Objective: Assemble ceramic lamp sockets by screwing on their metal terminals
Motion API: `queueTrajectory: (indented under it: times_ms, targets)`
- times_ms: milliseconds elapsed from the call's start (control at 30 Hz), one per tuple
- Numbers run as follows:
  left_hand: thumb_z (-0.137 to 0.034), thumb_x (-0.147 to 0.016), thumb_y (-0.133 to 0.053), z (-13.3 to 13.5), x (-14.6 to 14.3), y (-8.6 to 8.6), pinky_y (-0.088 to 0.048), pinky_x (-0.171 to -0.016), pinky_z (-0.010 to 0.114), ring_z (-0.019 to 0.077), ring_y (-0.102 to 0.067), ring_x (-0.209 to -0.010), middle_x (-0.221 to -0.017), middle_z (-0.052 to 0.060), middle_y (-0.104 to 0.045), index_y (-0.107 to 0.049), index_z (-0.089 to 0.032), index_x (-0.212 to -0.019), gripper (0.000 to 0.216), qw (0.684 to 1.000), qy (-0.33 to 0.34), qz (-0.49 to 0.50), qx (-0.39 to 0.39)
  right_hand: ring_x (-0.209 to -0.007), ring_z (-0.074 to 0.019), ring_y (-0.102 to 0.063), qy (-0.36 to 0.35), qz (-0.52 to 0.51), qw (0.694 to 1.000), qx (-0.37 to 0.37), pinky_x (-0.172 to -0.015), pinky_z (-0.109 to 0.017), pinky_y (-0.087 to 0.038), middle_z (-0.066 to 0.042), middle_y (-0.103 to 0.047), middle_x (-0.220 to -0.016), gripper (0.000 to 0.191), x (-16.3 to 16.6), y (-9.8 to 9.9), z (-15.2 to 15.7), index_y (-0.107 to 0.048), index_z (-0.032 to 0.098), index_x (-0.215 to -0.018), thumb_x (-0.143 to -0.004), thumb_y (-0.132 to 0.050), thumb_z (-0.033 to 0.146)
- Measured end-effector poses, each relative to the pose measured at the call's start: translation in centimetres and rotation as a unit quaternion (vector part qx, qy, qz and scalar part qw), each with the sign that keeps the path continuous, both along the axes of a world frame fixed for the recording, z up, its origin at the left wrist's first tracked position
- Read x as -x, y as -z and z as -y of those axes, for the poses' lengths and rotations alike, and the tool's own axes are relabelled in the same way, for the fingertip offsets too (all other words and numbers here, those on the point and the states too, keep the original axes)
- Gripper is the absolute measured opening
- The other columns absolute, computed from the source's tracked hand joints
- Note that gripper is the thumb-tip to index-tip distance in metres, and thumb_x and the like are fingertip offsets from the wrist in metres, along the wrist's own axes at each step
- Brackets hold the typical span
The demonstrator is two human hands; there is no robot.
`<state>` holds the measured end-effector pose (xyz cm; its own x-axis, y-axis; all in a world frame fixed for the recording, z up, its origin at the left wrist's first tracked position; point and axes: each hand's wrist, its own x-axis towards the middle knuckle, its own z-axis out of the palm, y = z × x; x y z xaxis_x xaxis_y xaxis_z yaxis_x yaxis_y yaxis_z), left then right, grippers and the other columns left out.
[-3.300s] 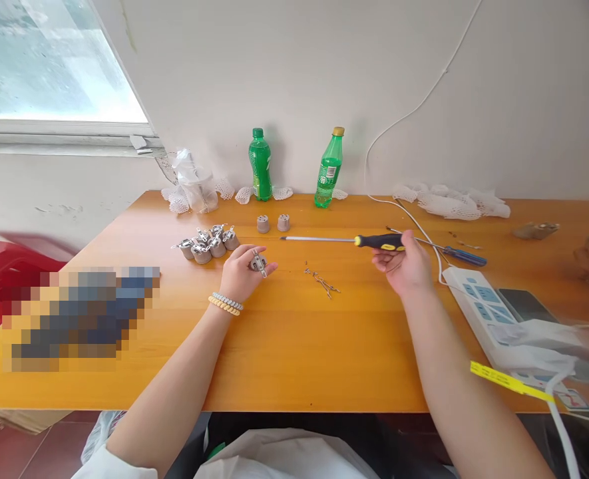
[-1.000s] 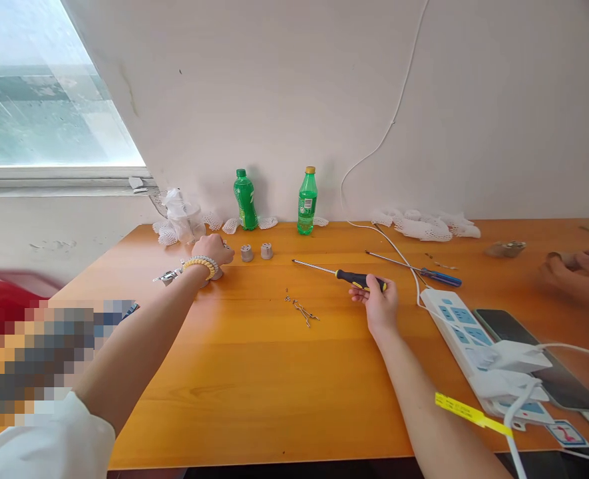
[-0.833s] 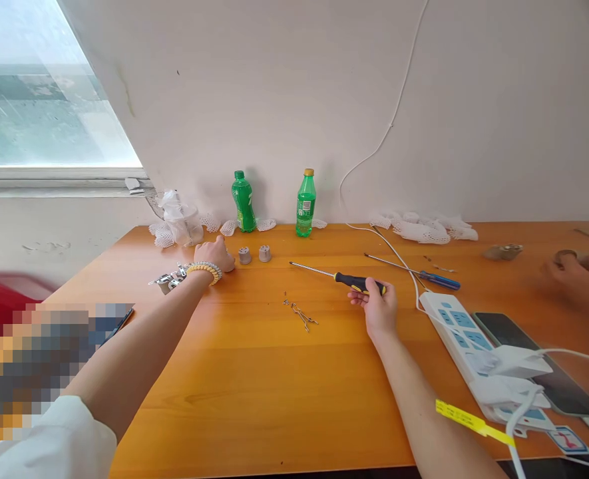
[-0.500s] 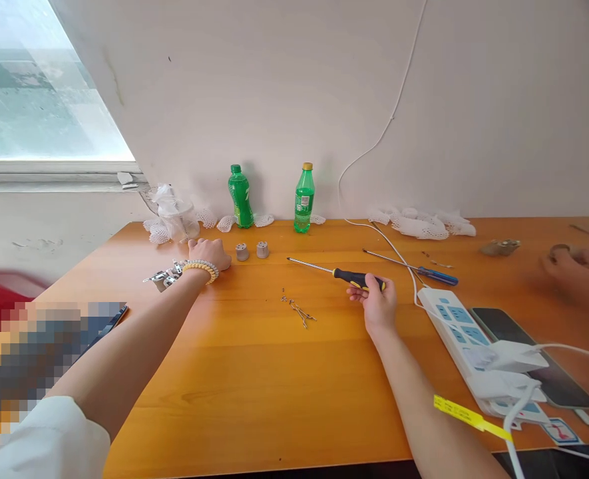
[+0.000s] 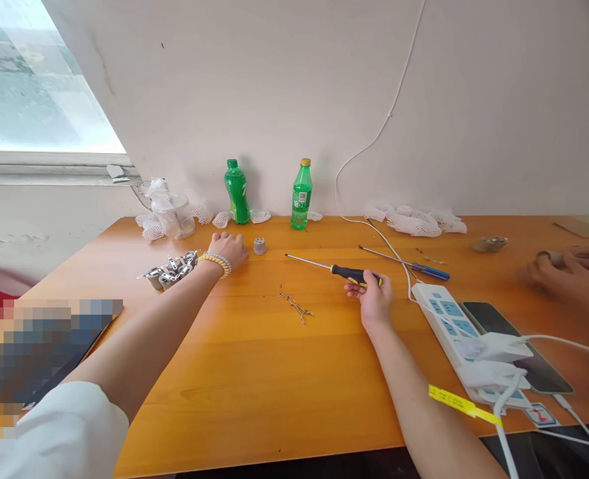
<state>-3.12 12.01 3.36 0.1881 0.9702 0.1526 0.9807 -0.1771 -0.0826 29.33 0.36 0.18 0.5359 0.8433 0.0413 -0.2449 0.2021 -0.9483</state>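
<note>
My left hand point(image 5: 229, 247), with a beaded bracelet at the wrist, reaches to the back of the table, its fingers curled down over the spot of a small grey cylinder. That cylinder is hidden under the hand. Just right of it stands another grey cylinder point(image 5: 259, 246) with holes in its top. A pile of similar grey pieces with metal strips point(image 5: 169, 271) lies left of my left wrist. My right hand point(image 5: 375, 298) is closed round the black and yellow handle of a screwdriver point(image 5: 350, 273), its shaft pointing left. Thin metal pins point(image 5: 300, 309) and tiny screws point(image 5: 282, 294) lie between my hands.
Two green bottles point(image 5: 237, 193) stand by the wall. A blue-handled screwdriver point(image 5: 428, 271), a white power strip point(image 5: 448, 319) and a phone point(image 5: 516, 346) are on the right. At the far right, another person's hands point(image 5: 564, 269) hold a piece. A plastic bag point(image 5: 169, 209) sits back left.
My left hand has moved right from beside the pile and now covers the left of the two grey cylinders. My right hand keeps the screwdriver in nearly the same place. The view has shifted slightly.
</note>
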Motion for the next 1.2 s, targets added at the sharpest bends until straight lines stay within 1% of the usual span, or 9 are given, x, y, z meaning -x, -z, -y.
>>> queueTrajectory:
  times_ms: [167, 300, 367, 433, 533, 600, 733, 1000, 1200]
  targets:
    - [-0.021, -0.081, -0.042, -0.1, -1.5, 1.0, -0.033, -0.088, 0.047, 0.0355, -0.056, -0.101, -0.095, 0.022, -0.064, -0.06, -0.009, -0.099, 0.028, 0.999, -0.03, 0.032, -0.027, -0.046, -0.0186, -0.065, -0.001, -0.013, 1.0, -0.003, -0.041, -0.024, -0.047, 0.001, -0.067, -0.057, 0.035, -0.2, -0.1, -0.1, -0.041, 0.022, -0.088, -0.071, -0.065, 0.04]
    - [-0.023, -0.082, -0.045, 1.7, -1.9, 1.5, -0.038, -0.088, 0.046, 0.0331, -0.057, -0.101, -0.105, 0.02, -0.062, -0.057, -0.01, -0.11, 0.033, 0.989, -0.045, 0.109, -0.088, -0.047, -0.0209, -0.066, 0.008, -0.022, 1.0, -0.01, -0.04, -0.025, -0.046, -0.001, -0.067, -0.056, 0.033, -0.4, -0.2, -0.1, -0.042, 0.022, -0.088, -0.07, -0.065, 0.037]
    - [-0.026, -0.08, -0.051, 3.3, -1.7, 2.0, -0.044, -0.087, 0.041, 0.0288, -0.059, -0.099, -0.11, 0.018, -0.06, -0.057, -0.012, -0.112, 0.036, 0.967, -0.023, 0.222, -0.126, -0.047, -0.0214, -0.065, 0.007, -0.033, 0.999, -0.009, -0.04, -0.025, -0.046, -0.001, -0.067, -0.055, 0.033, -0.3, -0.1, -0.1, -0.042, 0.021, -0.087, -0.068, -0.065, 0.035]
    - [-0.03, -0.075, -0.06, 5.3, -1.3, 2.5, -0.049, -0.083, 0.036, 0.0236, -0.062, -0.09, -0.101, 0.013, -0.062, -0.06, -0.013, -0.103, 0.032, 0.934, 0.003, 0.329, -0.141, -0.046, -0.0217, -0.065, -0.002, -0.05, 0.999, 0.0, -0.04, -0.026, -0.046, -0.001, -0.067, -0.054, 0.032, 0.0, 0.0, -0.1, -0.042, 0.021, -0.085, -0.066, -0.065, 0.032]
    - [-0.028, -0.071, -0.064, 8.6, -0.9, 3.1, -0.053, -0.079, 0.032, 0.018, -0.063, -0.082, -0.093, 0.006, -0.062, -0.063, -0.017, -0.095, 0.026, 0.894, 0.055, 0.415, -0.162, -0.045, -0.0223, -0.065, -0.023, -0.07, 0.997, 0.014, -0.039, -0.027, -0.046, -0.002, -0.066, -0.053, 0.03, 0.6, 0.2, -0.1, -0.042, 0.021, -0.082, -0.063, -0.063, 0.028]
    - [-0.022, -0.068, -0.065, 10.5, -1.0, 3.4, -0.053, -0.081, 0.032, 0.0175, -0.063, -0.084, -0.092, 0.005, -0.062, -0.065, -0.019, -0.091, 0.023, 0.888, 0.076, 0.407, -0.199, -0.043, -0.0223, -0.064, -0.026, -0.069, 0.997, 0.02, -0.038, -0.027, -0.046, -0.001, -0.066, -0.052, 0.028, 0.9, 0.4, -0.1, -0.042, 0.022, -0.08, -0.062, -0.062, 0.027]
    - [-0.015, -0.064, -0.065, 12.6, -1.4, 3.9, -0.053, -0.074, 0.029, 0.0158, -0.062, -0.079, -0.089, 0.004, -0.06, -0.066, -0.019, -0.087, 0.024, 0.887, 0.056, 0.394, -0.235, -0.041, -0.0216, -0.062, -0.014, -0.052, 0.998, 0.034, -0.037, -0.028, -0.046, 0.001, -0.064, -0.051, 0.024, 0.8, 0.8, -0.2, -0.042, 0.022, -0.079, -0.061, -0.058, 0.024]
    - [-0.012, -0.065, -0.065, 12.5, -1.3, 4.8, -0.054, -0.071, 0.028, 0.0143, -0.06, -0.076, -0.092, 0.005, -0.055, -0.065, -0.018, -0.095, 0.03, 0.893, 0.07, 0.382, -0.227, -0.041, -0.0207, -0.062, 0.005, -0.001, 0.999, 0.052, -0.038, -0.028, -0.046, 0.002, -0.064, -0.052, 0.025, 1.1, 0.9, -0.3, -0.042, 0.023, -0.082, -0.062, -0.057, 0.023]
    - [-0.014, -0.066, -0.066, 12.3, -0.9, 5.1, -0.055, -0.07, 0.027, 0.0158, -0.063, -0.08, -0.097, 0.007, -0.059, -0.066, -0.017, -0.092, 0.027, 0.891, 0.079, 0.388, -0.222, -0.043, -0.0205, -0.063, 0.009, 0.006, 0.999, 0.045, -0.039, -0.027, -0.047, 0.003, -0.064, -0.053, 0.025, 0.9, 0.9, -0.2, -0.041, 0.023, -0.082, -0.064, -0.058, 0.023]
